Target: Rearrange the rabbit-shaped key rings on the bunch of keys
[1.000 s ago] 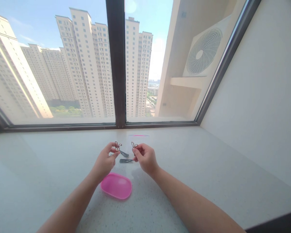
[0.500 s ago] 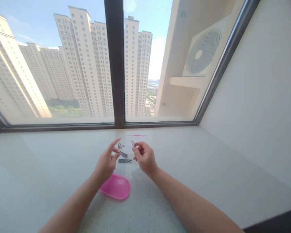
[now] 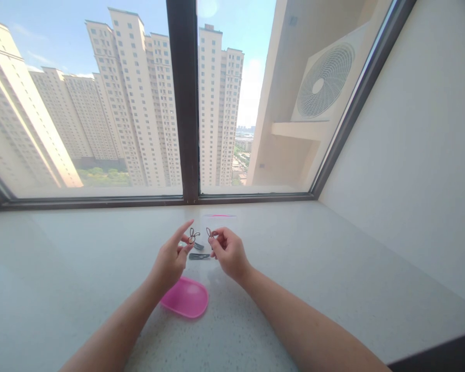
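Note:
My left hand (image 3: 170,258) pinches a small dark bunny-shaped wire clip (image 3: 192,235) between thumb and middle finger, with the index finger stretched out. My right hand (image 3: 227,250) pinches a second bunny-shaped clip (image 3: 209,233) of the same kind. Both clips are held up close together above the pale stone sill (image 3: 333,258), a few centimetres apart. Below and between my hands lie two dark hair clips (image 3: 200,256) on the sill. A pink oval lid or dish (image 3: 186,298) lies under my left wrist.
A clear zip bag with a pink strip (image 3: 221,218) lies flat behind my hands, near the window frame (image 3: 183,103). A white wall (image 3: 418,155) rises at the right. The sill's front edge (image 3: 442,354) shows at the lower right.
My left index finger has stretched out and the left clip has tilted and shifted right. My right hand has brought its clip slightly left, so the two clips are closer together.

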Motion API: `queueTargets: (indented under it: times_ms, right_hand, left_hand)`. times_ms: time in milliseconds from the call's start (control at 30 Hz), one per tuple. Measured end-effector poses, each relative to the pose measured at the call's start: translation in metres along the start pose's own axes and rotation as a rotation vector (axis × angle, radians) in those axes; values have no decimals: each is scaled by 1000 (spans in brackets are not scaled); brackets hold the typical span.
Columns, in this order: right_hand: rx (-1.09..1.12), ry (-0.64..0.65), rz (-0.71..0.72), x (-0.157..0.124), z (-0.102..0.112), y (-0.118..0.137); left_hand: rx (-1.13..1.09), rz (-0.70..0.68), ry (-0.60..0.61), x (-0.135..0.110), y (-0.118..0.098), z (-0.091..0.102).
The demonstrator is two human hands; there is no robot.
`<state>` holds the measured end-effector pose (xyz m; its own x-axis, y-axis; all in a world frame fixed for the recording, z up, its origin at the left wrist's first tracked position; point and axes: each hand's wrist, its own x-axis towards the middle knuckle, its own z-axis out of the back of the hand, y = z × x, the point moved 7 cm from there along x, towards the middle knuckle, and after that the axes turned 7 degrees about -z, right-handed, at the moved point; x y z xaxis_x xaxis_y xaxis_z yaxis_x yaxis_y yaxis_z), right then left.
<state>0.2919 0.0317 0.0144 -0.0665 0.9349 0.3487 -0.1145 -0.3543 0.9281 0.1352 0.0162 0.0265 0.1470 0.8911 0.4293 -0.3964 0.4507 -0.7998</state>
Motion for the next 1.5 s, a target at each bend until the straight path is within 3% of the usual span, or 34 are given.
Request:
queueTargets:
  times_ms: [533,933,1167,1500]
  right_hand:
    - [31,44,16,-3,-2,9]
    - [22,-10,-23,0,2,6]
    - [-26,30,-6,-1,-3,3]
    - [-96,44,73,-5,-4,12]
  left_hand:
    - [131,13,-21,2,4,4]
    - [46,63,-59,1,5,4]
    - [-38,62,-104,2,4,7]
    - [-87,55,-50,2,6,1]
